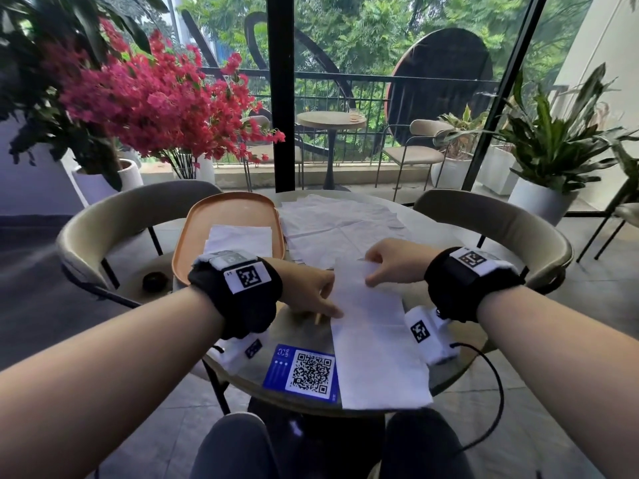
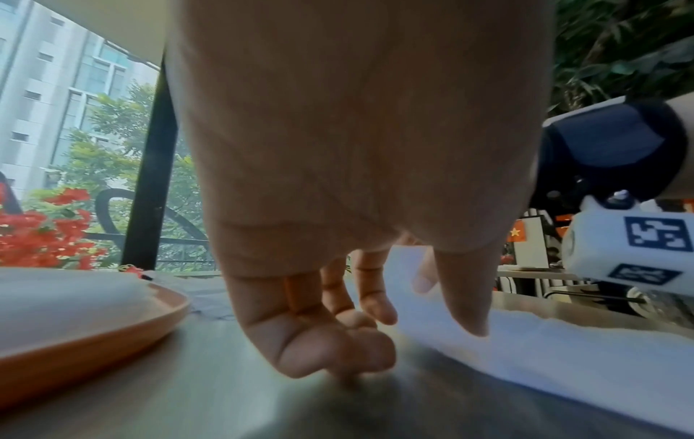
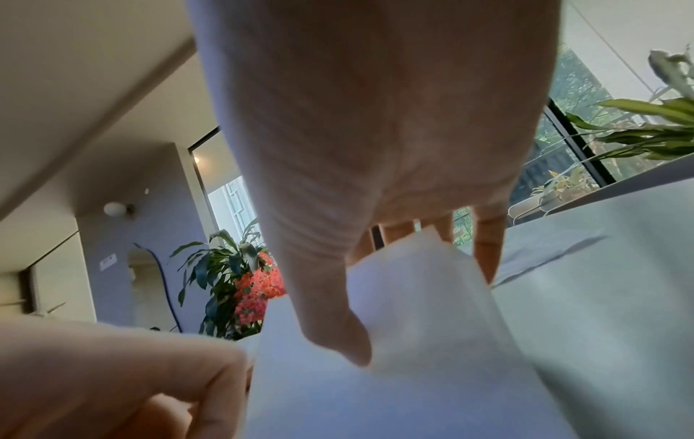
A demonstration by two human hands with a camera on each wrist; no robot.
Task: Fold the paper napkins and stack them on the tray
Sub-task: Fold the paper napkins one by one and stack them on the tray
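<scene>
A long white napkin (image 1: 373, 340) lies lengthwise on the round table in front of me. My right hand (image 1: 373, 267) pinches its far end, thumb (image 3: 338, 335) on top and fingers behind, and that end is lifted off the table. My left hand (image 1: 330, 299) is at the napkin's left edge, and its thumb (image 2: 473, 320) rests on the napkin (image 2: 563, 356) while the outer fingers curl onto the table. The orange tray (image 1: 235, 209) at the left carries a stack of folded napkins (image 1: 242, 238). Unfolded napkins (image 1: 339, 219) lie spread beyond my hands.
A blue QR-code card (image 1: 301, 371) lies at the table's near edge, partly under the napkin. A small dark round object (image 1: 155, 281) sits left of the tray. Beige chairs (image 1: 114, 219) (image 1: 501, 229) flank the table. A black cable (image 1: 498, 392) hangs from my right wrist.
</scene>
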